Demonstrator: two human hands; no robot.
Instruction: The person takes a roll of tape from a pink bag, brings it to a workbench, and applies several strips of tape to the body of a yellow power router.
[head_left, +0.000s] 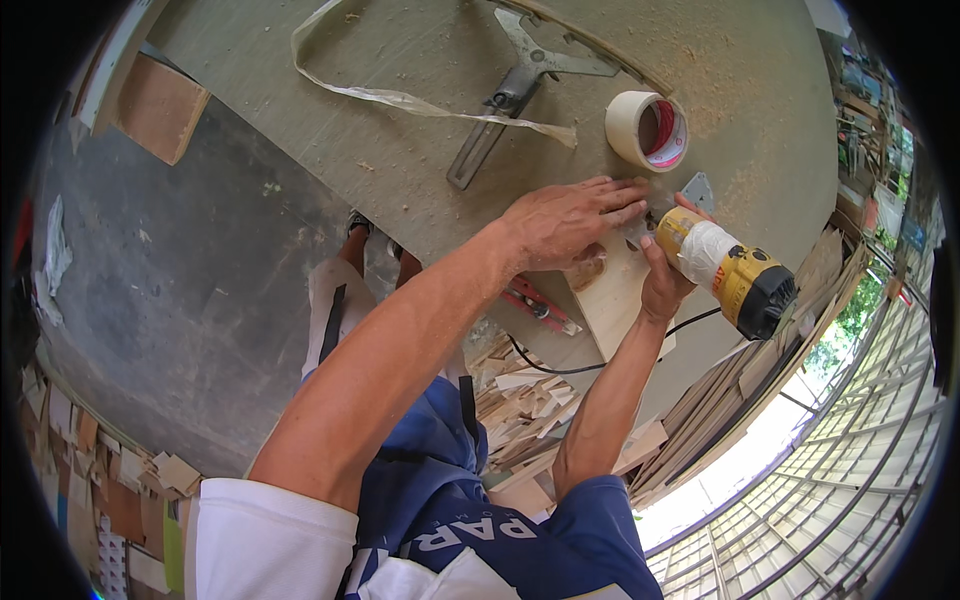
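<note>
My left hand (pixel 565 222) lies flat, fingers spread, pressing a pale wooden piece (pixel 615 295) onto the worktable (pixel 420 170). My right hand (pixel 662 282) grips a yellow and black hand router (pixel 730 275), its body wrapped in pale tape, tilted with the bit end at the far edge of the wooden piece beside my left fingertips. A black cord (pixel 560 365) trails from the router toward me.
A roll of masking tape (pixel 648 130) stands just beyond my hands. A metal square (pixel 515 90) and a long plastic strip (pixel 400 95) lie farther back. A red tool (pixel 540 305) sits under my left forearm. Wood offcuts (pixel 520 400) pile below the table edge.
</note>
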